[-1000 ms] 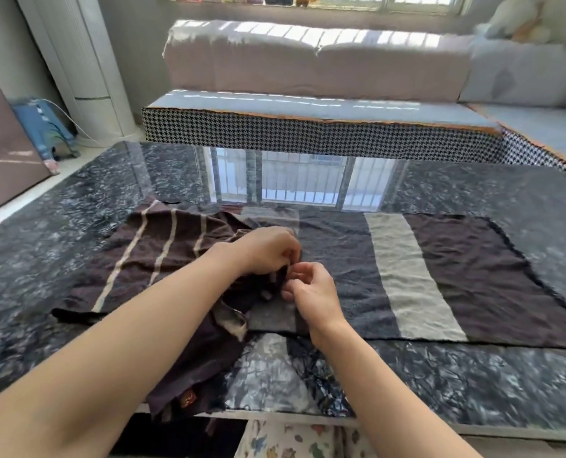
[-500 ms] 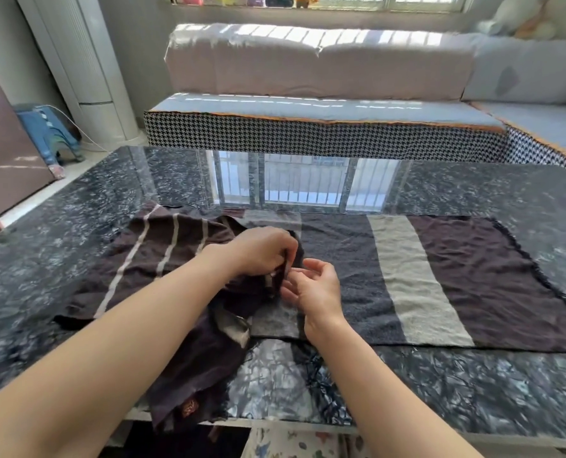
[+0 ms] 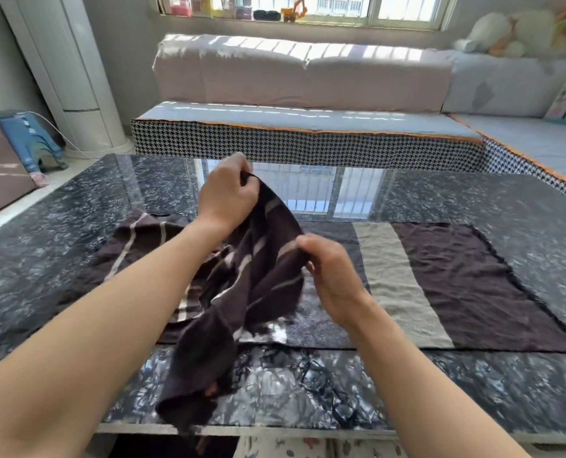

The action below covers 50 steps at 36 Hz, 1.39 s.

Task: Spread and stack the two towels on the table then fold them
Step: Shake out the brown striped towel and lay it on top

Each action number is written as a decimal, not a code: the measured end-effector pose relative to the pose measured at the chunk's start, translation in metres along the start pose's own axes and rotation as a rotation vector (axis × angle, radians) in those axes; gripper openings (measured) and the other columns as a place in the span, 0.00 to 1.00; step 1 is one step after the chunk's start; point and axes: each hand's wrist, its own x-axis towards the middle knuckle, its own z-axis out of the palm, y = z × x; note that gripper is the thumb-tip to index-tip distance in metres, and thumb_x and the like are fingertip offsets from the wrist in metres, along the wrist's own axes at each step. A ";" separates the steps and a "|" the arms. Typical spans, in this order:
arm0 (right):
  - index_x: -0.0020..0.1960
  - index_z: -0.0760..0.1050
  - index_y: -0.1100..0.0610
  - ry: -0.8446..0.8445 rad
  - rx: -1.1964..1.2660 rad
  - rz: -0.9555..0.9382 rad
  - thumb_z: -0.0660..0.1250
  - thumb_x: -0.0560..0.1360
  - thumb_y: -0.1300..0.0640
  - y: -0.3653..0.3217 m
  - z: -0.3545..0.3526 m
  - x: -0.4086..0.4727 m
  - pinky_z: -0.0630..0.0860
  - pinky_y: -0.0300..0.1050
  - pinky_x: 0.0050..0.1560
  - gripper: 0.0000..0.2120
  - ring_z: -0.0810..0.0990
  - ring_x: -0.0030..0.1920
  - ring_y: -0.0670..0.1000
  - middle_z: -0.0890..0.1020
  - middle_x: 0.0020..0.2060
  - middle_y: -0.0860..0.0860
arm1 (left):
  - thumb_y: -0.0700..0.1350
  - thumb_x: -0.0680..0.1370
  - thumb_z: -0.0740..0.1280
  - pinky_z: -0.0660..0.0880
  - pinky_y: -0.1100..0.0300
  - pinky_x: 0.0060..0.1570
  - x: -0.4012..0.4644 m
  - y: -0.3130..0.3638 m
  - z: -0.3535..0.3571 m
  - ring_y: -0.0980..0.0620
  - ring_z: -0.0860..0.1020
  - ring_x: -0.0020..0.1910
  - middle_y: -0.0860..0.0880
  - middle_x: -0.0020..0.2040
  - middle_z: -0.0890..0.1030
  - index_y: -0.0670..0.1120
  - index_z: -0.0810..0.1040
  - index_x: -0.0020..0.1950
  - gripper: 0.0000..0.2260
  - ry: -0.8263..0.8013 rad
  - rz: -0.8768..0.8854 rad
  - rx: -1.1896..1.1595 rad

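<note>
A dark brown towel with thin pale stripes hangs bunched between my hands above the black marble table. My left hand grips its upper edge, raised over the table's middle. My right hand pinches the same edge lower and to the right. The towel's lower end droops over the table's front edge. Its left part still lies on the table. A second towel, brown and grey with a wide beige band, lies spread flat to the right, partly under the lifted one.
A sofa with a houndstooth base stands right behind the table. A white floor-standing unit and a blue stool are at the far left. The table's front edge runs close to my body.
Both hands have lifted the striped towel off the table; my left hand rose up and away, and my right hand moved apart to the right, drawing the edge out between them.
</note>
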 end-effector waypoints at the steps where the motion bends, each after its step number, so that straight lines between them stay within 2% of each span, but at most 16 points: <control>1: 0.40 0.76 0.61 0.083 0.098 -0.009 0.62 0.69 0.54 -0.005 -0.004 0.002 0.73 0.44 0.46 0.11 0.76 0.41 0.52 0.79 0.38 0.57 | 0.39 0.74 0.61 0.66 0.57 0.40 0.002 -0.003 -0.001 0.46 0.71 0.41 0.45 0.40 0.74 0.43 0.69 0.41 0.02 0.016 -0.029 0.009; 3: 0.40 0.76 0.59 0.278 0.222 -0.005 0.63 0.74 0.54 -0.015 -0.016 0.005 0.76 0.48 0.48 0.09 0.78 0.42 0.53 0.80 0.38 0.56 | 0.40 0.74 0.61 0.66 0.56 0.41 0.003 -0.004 0.001 0.46 0.71 0.42 0.43 0.44 0.75 0.43 0.71 0.43 0.01 0.025 -0.052 0.050; 5: 0.38 0.75 0.57 0.358 0.144 -0.008 0.62 0.78 0.54 -0.025 -0.026 0.008 0.77 0.46 0.43 0.11 0.79 0.37 0.50 0.81 0.34 0.53 | 0.40 0.75 0.61 0.65 0.56 0.41 0.001 -0.004 0.004 0.47 0.70 0.42 0.42 0.47 0.75 0.42 0.70 0.43 0.02 0.022 -0.063 0.122; 10: 0.34 0.77 0.56 0.183 -0.420 0.070 0.70 0.72 0.54 -0.048 -0.070 -0.006 0.74 0.43 0.39 0.10 0.78 0.34 0.47 0.81 0.32 0.50 | 0.39 0.74 0.62 0.67 0.52 0.50 0.001 0.009 0.017 0.42 0.72 0.48 0.39 0.48 0.74 0.40 0.69 0.41 0.04 0.046 -0.088 0.079; 13: 0.39 0.80 0.60 0.141 -0.599 0.099 0.70 0.71 0.58 -0.056 -0.102 -0.016 0.73 0.41 0.38 0.05 0.77 0.33 0.45 0.80 0.32 0.51 | 0.39 0.74 0.63 0.68 0.54 0.44 0.004 0.013 0.025 0.43 0.72 0.42 0.43 0.38 0.73 0.40 0.70 0.41 0.03 -0.043 -0.113 -0.056; 16: 0.33 0.77 0.57 0.372 -0.731 -0.006 0.69 0.71 0.60 -0.060 -0.133 -0.019 0.68 0.38 0.33 0.08 0.72 0.29 0.43 0.76 0.28 0.50 | 0.38 0.74 0.64 0.66 0.57 0.41 0.003 0.018 0.034 0.43 0.73 0.41 0.45 0.37 0.74 0.41 0.72 0.42 0.02 -0.133 -0.062 -0.061; 19: 0.37 0.77 0.56 0.647 -0.763 -0.132 0.68 0.73 0.57 -0.065 -0.159 -0.018 0.69 0.44 0.41 0.07 0.73 0.35 0.48 0.77 0.31 0.49 | 0.42 0.75 0.67 0.68 0.56 0.45 -0.001 0.029 0.044 0.45 0.76 0.44 0.45 0.40 0.76 0.40 0.75 0.45 0.05 -0.169 -0.025 -0.075; 23: 0.41 0.74 0.57 0.864 -0.717 -0.197 0.63 0.77 0.56 -0.066 -0.179 -0.024 0.66 0.42 0.42 0.07 0.73 0.38 0.51 0.75 0.32 0.48 | 0.46 0.76 0.67 0.69 0.55 0.46 -0.022 0.041 0.065 0.46 0.77 0.45 0.47 0.40 0.77 0.44 0.76 0.44 0.06 -0.375 0.078 -0.063; 27: 0.46 0.75 0.61 0.812 -0.895 -0.087 0.61 0.78 0.57 -0.035 -0.194 -0.034 0.64 0.43 0.42 0.07 0.76 0.44 0.57 0.81 0.41 0.57 | 0.45 0.78 0.62 0.70 0.53 0.44 -0.065 0.041 0.094 0.43 0.77 0.46 0.45 0.42 0.78 0.43 0.73 0.46 0.06 -0.441 0.204 0.048; 30: 0.50 0.75 0.61 0.727 -1.000 0.072 0.61 0.78 0.57 0.000 -0.199 -0.043 0.68 0.48 0.45 0.08 0.78 0.51 0.61 0.81 0.47 0.62 | 0.43 0.79 0.60 0.66 0.52 0.60 -0.093 0.026 0.117 0.44 0.75 0.58 0.43 0.54 0.79 0.41 0.74 0.54 0.08 -0.477 0.278 0.131; 33: 0.53 0.74 0.62 0.619 -1.134 0.137 0.61 0.77 0.57 0.031 -0.191 -0.051 0.69 0.50 0.52 0.09 0.77 0.55 0.61 0.81 0.51 0.61 | 0.44 0.80 0.56 0.52 0.54 0.71 -0.113 0.002 0.127 0.51 0.61 0.73 0.47 0.70 0.69 0.42 0.66 0.69 0.17 -0.568 0.234 0.223; 36: 0.55 0.72 0.59 0.556 -1.402 0.119 0.59 0.78 0.54 0.041 -0.174 -0.053 0.69 0.50 0.54 0.11 0.74 0.57 0.59 0.79 0.54 0.57 | 0.45 0.81 0.56 0.51 0.55 0.72 -0.116 -0.016 0.121 0.53 0.61 0.73 0.48 0.71 0.68 0.42 0.66 0.69 0.17 -0.559 0.248 0.192; 40: 0.57 0.68 0.59 0.520 -1.538 0.043 0.54 0.80 0.52 0.038 -0.146 -0.051 0.71 0.48 0.49 0.13 0.75 0.58 0.57 0.79 0.54 0.56 | 0.42 0.79 0.59 0.54 0.53 0.71 -0.112 -0.036 0.099 0.50 0.65 0.71 0.44 0.68 0.72 0.41 0.67 0.69 0.18 -0.549 0.247 0.174; 45: 0.55 0.68 0.59 0.473 -1.515 -0.017 0.54 0.80 0.52 0.043 -0.114 -0.055 0.68 0.47 0.37 0.11 0.80 0.49 0.59 0.82 0.48 0.55 | 0.37 0.76 0.64 0.65 0.48 0.66 -0.111 -0.067 0.062 0.42 0.74 0.63 0.39 0.62 0.77 0.39 0.73 0.64 0.16 -0.509 0.251 0.179; 49: 0.37 0.73 0.57 0.388 -1.581 -0.075 0.74 0.66 0.54 0.052 -0.086 -0.071 0.63 0.38 0.22 0.11 0.80 0.24 0.55 0.80 0.25 0.52 | 0.38 0.76 0.65 0.75 0.48 0.55 -0.114 -0.073 0.026 0.42 0.79 0.55 0.40 0.55 0.81 0.41 0.76 0.54 0.08 -0.499 0.207 0.277; 50: 0.36 0.73 0.57 0.384 -1.633 -0.095 0.75 0.65 0.53 0.052 -0.081 -0.073 0.62 0.37 0.21 0.12 0.79 0.23 0.54 0.80 0.24 0.52 | 0.40 0.76 0.65 0.75 0.48 0.51 -0.114 -0.072 0.019 0.41 0.79 0.53 0.40 0.52 0.82 0.42 0.75 0.50 0.04 -0.510 0.202 0.332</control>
